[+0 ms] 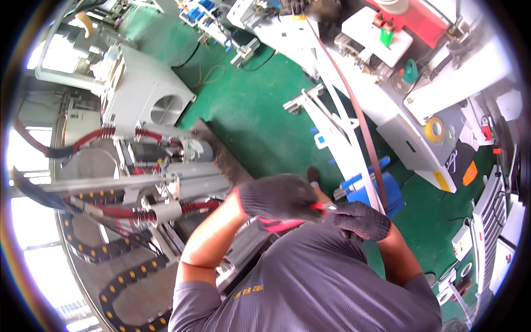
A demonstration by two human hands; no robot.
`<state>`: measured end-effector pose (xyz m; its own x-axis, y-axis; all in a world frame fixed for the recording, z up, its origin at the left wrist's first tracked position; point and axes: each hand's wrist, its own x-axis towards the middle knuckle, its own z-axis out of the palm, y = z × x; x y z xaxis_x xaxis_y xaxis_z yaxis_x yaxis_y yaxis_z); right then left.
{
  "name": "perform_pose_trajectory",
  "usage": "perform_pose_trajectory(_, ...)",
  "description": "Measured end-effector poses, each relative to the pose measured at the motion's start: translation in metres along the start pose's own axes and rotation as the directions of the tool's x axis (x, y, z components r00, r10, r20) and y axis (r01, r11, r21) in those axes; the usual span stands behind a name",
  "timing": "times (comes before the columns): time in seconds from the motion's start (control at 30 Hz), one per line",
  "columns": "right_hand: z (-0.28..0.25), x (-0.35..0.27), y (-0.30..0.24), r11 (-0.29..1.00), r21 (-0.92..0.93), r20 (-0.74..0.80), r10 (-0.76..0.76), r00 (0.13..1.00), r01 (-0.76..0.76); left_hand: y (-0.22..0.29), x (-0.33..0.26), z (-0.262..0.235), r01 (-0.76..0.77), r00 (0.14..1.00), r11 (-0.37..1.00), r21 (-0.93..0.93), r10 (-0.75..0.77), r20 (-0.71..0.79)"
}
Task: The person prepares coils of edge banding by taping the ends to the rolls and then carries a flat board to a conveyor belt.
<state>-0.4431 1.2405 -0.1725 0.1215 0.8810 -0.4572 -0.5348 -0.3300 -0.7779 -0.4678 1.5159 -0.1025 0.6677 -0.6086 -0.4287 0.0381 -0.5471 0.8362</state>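
My left hand, in a dark glove with a red cuff, is blurred in front of my chest. Its fingers are wrapped round a red-handled hand tool with a short metal tip; it looks like pliers or cutters. The tip points at my right hand, which wears a similar dark glove. The right fingers are bent together beside the tip, and whatever they pinch is too small or hidden to make out. A brown strip and a white strip run down from the bench to just beyond my right hand.
Left of me stands a machine with cylinders, red hoses and black cable chains. A grey cabinet is at the far left. The white bench on the right carries yellow tape. A blue-and-white stand stands ahead.
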Motion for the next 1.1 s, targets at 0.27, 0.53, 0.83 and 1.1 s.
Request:
perform_pose_trajectory(0.27,-0.039,0.040,-0.059,0.947,0.159,-0.409,-0.193,0.892,0.278,-0.135,-0.058,-0.159,-0.373,0.695,0.631,-0.680,-0.296,-0.656)
perform_pose_trajectory(0.53,-0.027,0.213,-0.152,0.950,-0.100,-0.575,-0.299,0.762,0.297,-0.153,0.055,-0.189,-0.166,0.940,0.440,-0.882,-0.200,-0.277)
perform_pose_trajectory(0.83,-0.207,0.369,-0.206,0.611,-0.450,-0.750,-0.655,-0.096,-0.651,-0.250,0.061,-0.344,-0.277,0.905,0.437,-0.856,-0.181,-0.385)
perform_pose_trajectory(1.1,-0.205,0.355,-0.132,0.882,-0.417,-0.897,-0.358,0.261,-0.222,-0.300,0.046,-0.380,-0.240,0.917,0.418,-0.876,-0.199,-0.346)
